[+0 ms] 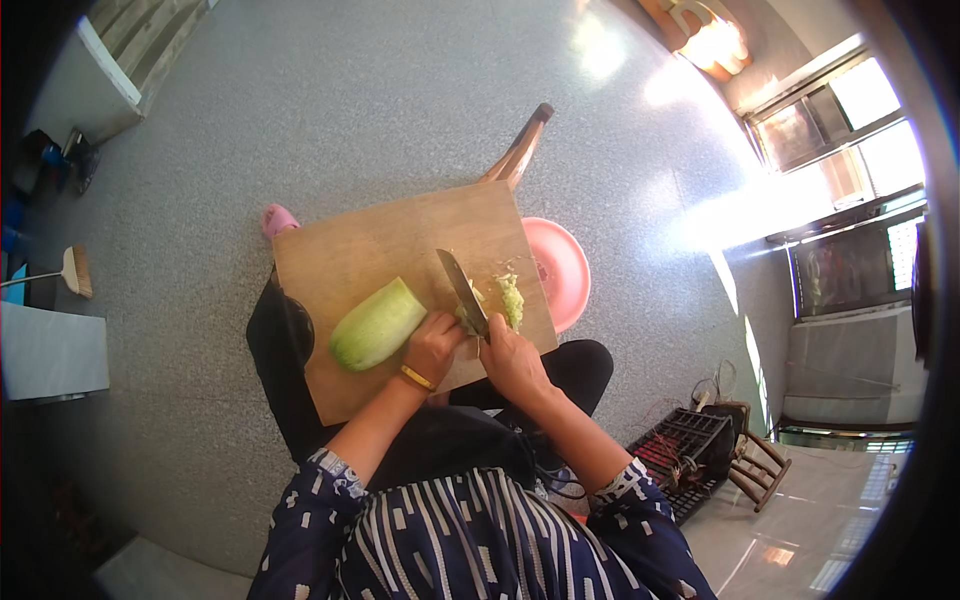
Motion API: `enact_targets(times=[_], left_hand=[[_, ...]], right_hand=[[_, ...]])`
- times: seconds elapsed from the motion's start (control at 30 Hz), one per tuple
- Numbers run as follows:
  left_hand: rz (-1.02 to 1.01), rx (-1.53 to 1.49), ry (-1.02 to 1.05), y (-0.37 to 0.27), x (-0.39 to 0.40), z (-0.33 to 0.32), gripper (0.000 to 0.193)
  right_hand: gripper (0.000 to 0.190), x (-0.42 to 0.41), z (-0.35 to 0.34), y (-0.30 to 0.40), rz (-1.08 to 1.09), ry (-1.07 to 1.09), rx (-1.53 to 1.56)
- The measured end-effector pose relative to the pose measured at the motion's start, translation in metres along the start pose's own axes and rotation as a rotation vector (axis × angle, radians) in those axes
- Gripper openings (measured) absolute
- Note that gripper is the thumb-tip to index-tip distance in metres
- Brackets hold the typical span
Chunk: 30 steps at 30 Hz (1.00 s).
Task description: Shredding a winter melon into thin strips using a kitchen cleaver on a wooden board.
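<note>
A wooden board [375, 247] lies across the top of a low stand in front of me. My right hand [516, 361] grips the handle of a kitchen knife [462, 289], whose blade points up and to the left. Close to the blade, my left hand [435, 345] presses on pale green pieces that are partly hidden by fingers and knife. Left of that hand rests a large light green gourd [379, 326], its cut end towards the upper right. A small heap of chopped pale green bits [511, 301] lies on the board to the right of the knife.
A pink plastic basin [574, 277] is on the floor, partly under the board's right edge. One wooden leg [525, 146] sticks out beyond the far edge. A black plastic crate [675, 450] and a small wooden chair [761, 469] stand at the lower right, a broom [76, 271] at the left.
</note>
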<state>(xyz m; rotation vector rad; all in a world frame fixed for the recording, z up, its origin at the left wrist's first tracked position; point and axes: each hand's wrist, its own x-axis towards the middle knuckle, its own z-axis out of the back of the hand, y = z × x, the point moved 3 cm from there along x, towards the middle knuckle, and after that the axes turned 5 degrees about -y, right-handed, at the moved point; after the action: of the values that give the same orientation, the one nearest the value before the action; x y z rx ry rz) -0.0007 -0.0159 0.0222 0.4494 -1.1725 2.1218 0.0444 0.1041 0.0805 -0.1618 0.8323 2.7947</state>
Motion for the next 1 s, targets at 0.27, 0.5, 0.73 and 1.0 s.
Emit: enact_targets(times=[0.27,0.5,0.73,1.0], left_hand=[[-0.018,0.014,-0.035,0.004,-0.002,-0.001,0.006],[-0.008,0.034,0.009,0.003,-0.002,0.000,0.006],[0.003,0.011,0.019,-0.003,0.002,0.001,0.008],[0.013,-0.027,-0.018,0.003,-0.005,0.001,0.008]], right_hand=[[0.017,-0.015,0.015,-0.001,-0.011,0.064,-0.004],[0.016,-0.014,0.005,0.005,-0.073,0.118,-0.049],[0.016,0.002,-0.007,0.003,-0.009,0.004,-0.034],[0.018,-0.011,0.016,0.004,0.037,-0.013,0.045]])
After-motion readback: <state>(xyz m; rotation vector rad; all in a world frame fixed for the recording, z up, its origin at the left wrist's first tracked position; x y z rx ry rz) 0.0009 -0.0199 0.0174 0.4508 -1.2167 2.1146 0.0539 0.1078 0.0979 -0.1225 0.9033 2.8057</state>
